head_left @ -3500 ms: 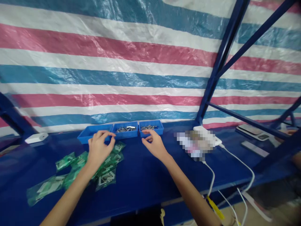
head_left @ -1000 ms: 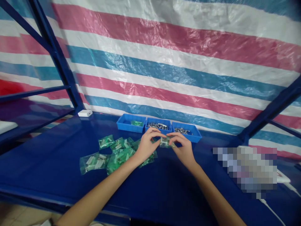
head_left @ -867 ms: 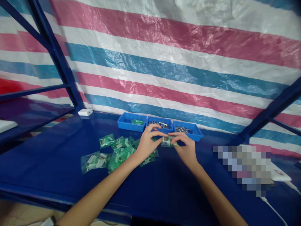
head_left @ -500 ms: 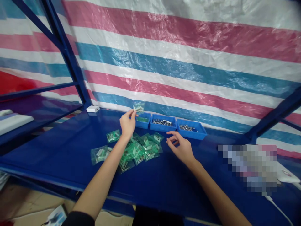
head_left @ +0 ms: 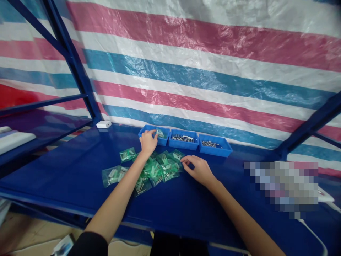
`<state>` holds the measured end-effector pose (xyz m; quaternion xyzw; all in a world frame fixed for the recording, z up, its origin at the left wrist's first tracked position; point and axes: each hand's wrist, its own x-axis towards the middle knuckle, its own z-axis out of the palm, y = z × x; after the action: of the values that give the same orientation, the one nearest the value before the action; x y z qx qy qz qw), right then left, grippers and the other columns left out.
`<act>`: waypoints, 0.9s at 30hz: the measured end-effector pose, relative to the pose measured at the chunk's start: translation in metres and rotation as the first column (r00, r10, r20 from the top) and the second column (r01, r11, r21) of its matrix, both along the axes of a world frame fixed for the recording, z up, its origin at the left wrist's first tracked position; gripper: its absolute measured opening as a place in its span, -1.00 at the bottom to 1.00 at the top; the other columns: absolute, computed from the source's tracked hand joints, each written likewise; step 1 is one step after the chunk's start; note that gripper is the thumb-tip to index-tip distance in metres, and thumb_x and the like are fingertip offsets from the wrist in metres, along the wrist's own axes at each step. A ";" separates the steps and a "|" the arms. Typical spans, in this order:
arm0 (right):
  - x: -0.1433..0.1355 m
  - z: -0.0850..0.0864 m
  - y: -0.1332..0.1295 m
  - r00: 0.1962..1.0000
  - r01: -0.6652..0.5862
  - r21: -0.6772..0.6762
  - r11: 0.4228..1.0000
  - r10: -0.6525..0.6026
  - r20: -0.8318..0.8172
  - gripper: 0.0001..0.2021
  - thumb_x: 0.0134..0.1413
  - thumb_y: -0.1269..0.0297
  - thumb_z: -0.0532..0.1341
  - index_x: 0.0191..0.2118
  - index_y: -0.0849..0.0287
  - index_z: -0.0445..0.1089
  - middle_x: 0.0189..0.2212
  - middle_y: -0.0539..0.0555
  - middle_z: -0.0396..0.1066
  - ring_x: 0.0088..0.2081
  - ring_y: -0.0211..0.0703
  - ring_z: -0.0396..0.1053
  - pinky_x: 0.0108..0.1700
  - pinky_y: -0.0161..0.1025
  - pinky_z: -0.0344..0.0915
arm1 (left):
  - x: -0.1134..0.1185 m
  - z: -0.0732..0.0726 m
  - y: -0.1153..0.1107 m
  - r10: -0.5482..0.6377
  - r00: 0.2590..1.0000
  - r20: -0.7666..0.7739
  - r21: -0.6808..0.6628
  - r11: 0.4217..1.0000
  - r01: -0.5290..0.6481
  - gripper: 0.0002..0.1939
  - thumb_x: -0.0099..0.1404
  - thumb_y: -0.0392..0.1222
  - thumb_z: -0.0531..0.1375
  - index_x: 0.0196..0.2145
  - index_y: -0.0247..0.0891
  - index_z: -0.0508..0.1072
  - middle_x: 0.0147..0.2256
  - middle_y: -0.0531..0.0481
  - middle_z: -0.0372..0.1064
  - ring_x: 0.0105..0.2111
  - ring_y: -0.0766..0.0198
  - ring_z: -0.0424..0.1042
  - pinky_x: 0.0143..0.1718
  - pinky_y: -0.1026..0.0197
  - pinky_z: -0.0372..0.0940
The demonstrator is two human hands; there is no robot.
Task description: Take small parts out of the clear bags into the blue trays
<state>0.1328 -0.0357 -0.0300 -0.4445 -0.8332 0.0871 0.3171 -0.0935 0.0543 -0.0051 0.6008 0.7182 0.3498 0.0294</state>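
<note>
My left hand [head_left: 148,142] reaches over the left blue bin [head_left: 144,129], fingers pinched on a small clear plastic bag [head_left: 160,133] that lies down inside the bin. My right hand [head_left: 198,169] is low over the table, its thumb and fingers curved with a narrow gap between them. Its fingertips are at the right edge of the pile, beside a small bag [head_left: 178,155]; whether they touch it I cannot tell. The pile of green-tinted plastic bags [head_left: 156,169] holds small metal and pale parts. My left forearm covers some of it.
Small metal parts fill the middle blue bin [head_left: 183,144] and the right blue bin [head_left: 215,150]. A white adapter [head_left: 103,124] sits at the back left. At right lies a blurred-out object [head_left: 286,183] with a white cable [head_left: 314,234]. Blue frame posts and a striped sheet bound the table [head_left: 202,213].
My left hand has lowered the small plastic bag from above the left bin into it. My right hand has moved left and down to the pile's edge, its fingers drawing closer together.
</note>
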 end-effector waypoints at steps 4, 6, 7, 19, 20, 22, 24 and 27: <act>-0.002 0.000 0.000 0.999 -0.011 -0.002 1.000 0.011 0.038 -0.84 0.06 0.39 0.12 -0.26 0.08 0.41 -0.42 -0.02 0.45 -0.37 -0.24 0.39 -0.25 -0.29 0.27 | -0.002 0.001 -0.003 -0.048 0.987 -0.152 0.055 0.997 0.057 -0.65 0.25 -0.15 0.04 -0.02 -0.16 0.40 -0.05 -0.17 0.35 -0.03 -0.05 0.23 -0.06 -0.07 0.11; -0.003 0.000 0.000 0.999 -0.015 -0.007 1.000 0.016 0.050 -0.84 0.06 0.40 0.12 -0.27 0.08 0.41 -0.42 -0.02 0.45 -0.37 -0.24 0.39 -0.24 -0.28 0.26 | -0.001 0.000 -0.003 -0.130 0.969 -0.212 0.029 0.990 0.139 -0.68 0.29 -0.09 -0.01 -0.17 -0.16 0.49 -0.09 -0.14 0.38 -0.02 -0.05 0.22 -0.02 -0.12 0.05; -0.003 0.000 0.000 0.998 -0.016 -0.009 1.000 0.017 0.056 -0.84 0.07 0.40 0.11 -0.27 0.08 0.41 -0.42 -0.02 0.45 -0.36 -0.24 0.39 -0.23 -0.28 0.26 | 0.000 -0.001 -0.003 -0.170 0.960 -0.221 -0.002 0.985 0.173 -0.66 0.30 -0.06 -0.03 -0.21 -0.17 0.50 -0.10 -0.14 0.40 -0.02 -0.06 0.21 0.00 -0.14 0.01; -0.003 0.000 -0.003 0.982 -0.096 -0.073 0.993 0.106 0.155 -0.52 0.03 -0.01 0.18 0.07 -0.01 0.26 0.06 0.10 0.29 0.06 -0.03 0.22 0.05 -0.02 0.14 | 0.010 0.013 -0.020 -0.246 0.963 -0.109 0.096 0.962 0.256 -0.72 0.28 -0.06 0.02 -0.27 -0.15 0.49 -0.13 -0.05 0.40 -0.05 0.07 0.24 0.01 -0.06 -0.03; -0.003 -0.002 -0.003 0.983 -0.092 -0.080 0.993 0.103 0.153 -0.53 0.06 -0.02 0.15 0.09 -0.01 0.25 0.10 0.11 0.25 0.10 -0.03 0.19 0.07 -0.01 0.11 | 0.013 0.016 -0.024 -0.288 0.950 -0.117 0.115 0.947 0.301 -0.73 0.28 -0.06 0.02 -0.29 -0.15 0.49 -0.15 -0.04 0.40 -0.07 0.08 0.25 0.01 -0.04 -0.02; -0.002 -0.005 0.000 0.987 -0.071 -0.085 0.994 0.083 0.140 -0.55 0.15 0.01 0.06 0.13 -0.02 0.20 0.16 0.11 0.17 0.16 -0.04 0.12 0.11 0.01 0.07 | 0.020 0.018 -0.031 -0.445 0.884 -0.144 0.083 0.885 0.459 -0.73 0.29 -0.06 0.01 -0.31 -0.15 0.48 -0.20 -0.01 0.42 -0.11 0.12 0.29 -0.03 0.01 0.03; -0.001 -0.008 0.003 0.989 -0.055 -0.081 0.995 0.065 0.136 -0.58 0.22 0.09 -0.01 0.16 0.00 0.17 0.16 0.12 0.18 0.19 -0.07 0.09 0.13 0.00 0.04 | 0.029 0.014 -0.038 -0.601 0.779 -0.176 -0.010 0.793 0.609 -0.72 0.30 -0.07 -0.01 -0.30 -0.16 0.47 -0.23 0.00 0.44 -0.15 0.15 0.33 -0.05 0.04 0.06; 0.001 -0.009 0.008 0.987 -0.021 -0.058 0.998 0.030 0.156 -0.65 0.20 0.17 0.03 0.08 0.05 0.27 0.03 0.14 0.33 0.09 -0.08 0.21 0.08 -0.03 0.09 | 0.040 0.001 -0.045 -0.662 0.706 -0.253 -0.140 0.747 0.650 -0.72 0.29 -0.07 0.00 -0.26 -0.21 0.46 -0.22 -0.08 0.42 -0.14 0.10 0.33 -0.06 0.02 0.06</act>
<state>0.1337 -0.0276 -0.0389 -0.4481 -0.8583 0.0794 0.2370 -0.0531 0.0090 -0.0043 0.8598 0.4611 0.2110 0.0598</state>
